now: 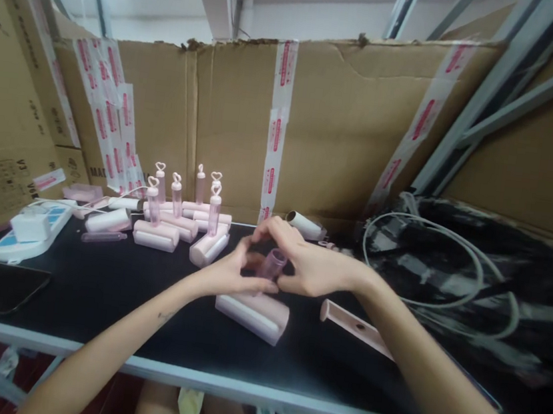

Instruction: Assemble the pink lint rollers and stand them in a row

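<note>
Together the left hand (228, 271) and right hand (300, 260) pinch a pink tube (273, 264).

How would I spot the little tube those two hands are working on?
Find the black table; near its front middle lies a pink roller case. Just above it, both hands pinch a pink tube. Unlike the upright tubes behind, it has no heart top.

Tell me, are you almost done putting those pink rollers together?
Partly. Five finished rollers with heart-topped handles stand at the back of the table. In hand now: the left hand and right hand hold a clear pink tube over a pink roller base. Left to do: a loose pink cover beside it and a few pieces lying near the back.
</note>
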{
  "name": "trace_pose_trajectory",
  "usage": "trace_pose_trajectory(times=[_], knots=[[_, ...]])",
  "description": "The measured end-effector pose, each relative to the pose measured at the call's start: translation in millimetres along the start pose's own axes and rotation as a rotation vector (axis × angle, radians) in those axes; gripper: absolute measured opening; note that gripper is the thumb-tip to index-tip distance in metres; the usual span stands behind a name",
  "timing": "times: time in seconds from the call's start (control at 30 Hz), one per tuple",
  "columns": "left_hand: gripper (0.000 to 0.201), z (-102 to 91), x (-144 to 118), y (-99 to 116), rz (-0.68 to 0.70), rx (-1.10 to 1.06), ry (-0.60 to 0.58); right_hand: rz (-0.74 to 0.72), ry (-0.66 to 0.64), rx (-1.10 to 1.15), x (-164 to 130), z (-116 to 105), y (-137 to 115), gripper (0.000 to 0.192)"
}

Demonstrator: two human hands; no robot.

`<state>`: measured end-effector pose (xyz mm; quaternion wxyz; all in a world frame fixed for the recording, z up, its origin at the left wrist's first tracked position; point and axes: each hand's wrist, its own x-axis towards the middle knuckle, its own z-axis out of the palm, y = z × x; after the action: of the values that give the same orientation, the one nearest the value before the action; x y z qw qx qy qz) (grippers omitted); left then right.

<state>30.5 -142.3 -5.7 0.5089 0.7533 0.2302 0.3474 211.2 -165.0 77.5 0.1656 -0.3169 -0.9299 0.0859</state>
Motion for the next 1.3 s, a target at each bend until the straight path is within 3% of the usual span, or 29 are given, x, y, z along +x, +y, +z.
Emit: trace_pose_trajectory(times=[0.07,0.17,0.33,0.57,0.8,0.97,1.17,1.3], knots=[[0.062,2.8,0.8,-1.7,-0.021,-0.049,-0.045,0.016,0.058,0.081,-2.5,-0.4,1.0,0.054],[0.043,3.9,-2.9,-4.7,-0.023,-0.051,0.016,0.112,0.138,0.145,-1.6,3.6,-0.3,0.033],[0.040,4.7,-6.7,-4.6,0.000,0.010,0.141,0.118,0.161,0.222,1.4,13.1,-3.9,0.029],[0.037,-4.3,-6.5,0.3,0.001,0.157,-0.041,0.101,0.193,0.077,-4.3,11.1,-3.5,0.018],[0.046,-4.2,-1.7,-10.5,0.094,0.276,0.095,0.080,0.149,0.113,-1.6,12.4,-7.7,0.019],[0.053,-1.8,-5.7,-10.5,0.126,0.220,0.163,0.117,0.116,0.160,7.0,17.1,-12.3,0.023],[0.053,1.8,-5.2,-20.3,0.043,0.196,0.250,0.077,0.073,0.215,12.0,24.3,-0.5,0.028],[0.042,2.6,-7.5,-25.2,0.059,0.132,0.094,0.061,0.072,0.279,10.7,34.7,12.4,0.020]])
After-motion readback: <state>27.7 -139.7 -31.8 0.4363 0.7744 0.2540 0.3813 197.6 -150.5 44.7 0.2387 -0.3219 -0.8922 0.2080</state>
